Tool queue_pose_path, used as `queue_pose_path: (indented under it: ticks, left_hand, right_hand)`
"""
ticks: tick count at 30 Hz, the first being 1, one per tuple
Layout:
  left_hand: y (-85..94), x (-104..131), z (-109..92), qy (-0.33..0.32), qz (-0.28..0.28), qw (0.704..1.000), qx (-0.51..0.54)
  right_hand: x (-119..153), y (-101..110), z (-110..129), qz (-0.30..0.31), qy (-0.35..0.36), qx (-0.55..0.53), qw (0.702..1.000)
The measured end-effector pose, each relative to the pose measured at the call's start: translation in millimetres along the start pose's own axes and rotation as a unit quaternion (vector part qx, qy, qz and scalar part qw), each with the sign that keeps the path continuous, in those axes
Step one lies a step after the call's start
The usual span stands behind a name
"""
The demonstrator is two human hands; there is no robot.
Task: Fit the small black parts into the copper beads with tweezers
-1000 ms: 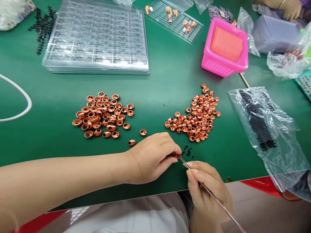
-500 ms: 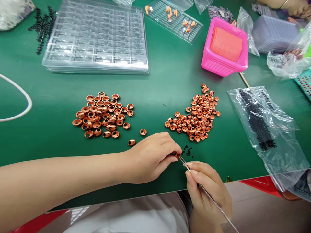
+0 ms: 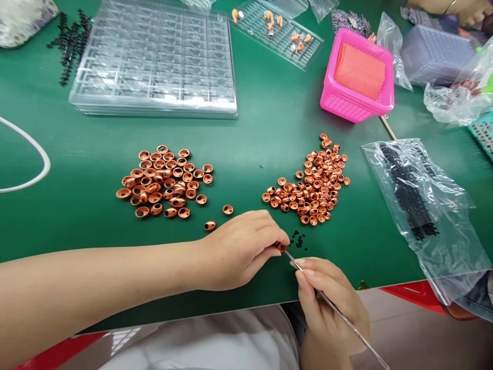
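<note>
My left hand (image 3: 246, 246) pinches a small copper-coloured shell (image 3: 281, 247) between thumb and fingertips, just over the green table. In my right hand (image 3: 331, 303) is a pair of slim metal tweezers (image 3: 341, 317), held like a pen. Their tips meet the opening of the shell; whether they grip anything there is too small to tell. Tiny black pieces (image 3: 298, 240) lie scattered just beyond the fingertips. Past the left wrist are two single shells, and behind them a pile of copper-coloured shells (image 3: 169, 180). A second pile of smaller-looking shells (image 3: 319, 180) spreads on the right.
Stacked clear plastic trays (image 3: 154, 61) stand at the back left, beside black strips (image 3: 71, 46). A pink basket (image 3: 358, 105) holds an orange-red block. To the right, a clear bag (image 3: 450, 231) with black strips hangs over the table edge. A white cable (image 3: 44, 159) curves in at left.
The tweezer prongs, seen slightly apart before, now look closed together at the shell. My right hand has shifted very slightly; the left keeps its pinch.
</note>
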State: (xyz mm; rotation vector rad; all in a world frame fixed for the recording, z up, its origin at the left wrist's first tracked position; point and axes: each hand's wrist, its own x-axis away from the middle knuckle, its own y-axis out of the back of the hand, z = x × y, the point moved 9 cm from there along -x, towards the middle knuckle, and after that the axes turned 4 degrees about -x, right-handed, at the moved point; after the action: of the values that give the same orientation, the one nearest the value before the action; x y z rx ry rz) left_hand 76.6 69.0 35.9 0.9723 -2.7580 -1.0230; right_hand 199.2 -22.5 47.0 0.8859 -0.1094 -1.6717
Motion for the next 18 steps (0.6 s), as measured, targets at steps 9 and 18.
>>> queue_pose_path:
  ticks: [9,18]
  left_hand:
    - [-3.5,0.1,-0.9,-0.005,0.013,1.0,-0.027]
    - [-3.4,4.9,-11.3,-0.046,0.002,0.998,-0.05]
  right_hand:
    - [-2.3,-1.1,-2.0,0.0,-0.014,-0.011,1.0]
    - [-5.7,2.1,-4.1,0.017,-0.02,-0.037,0.999]
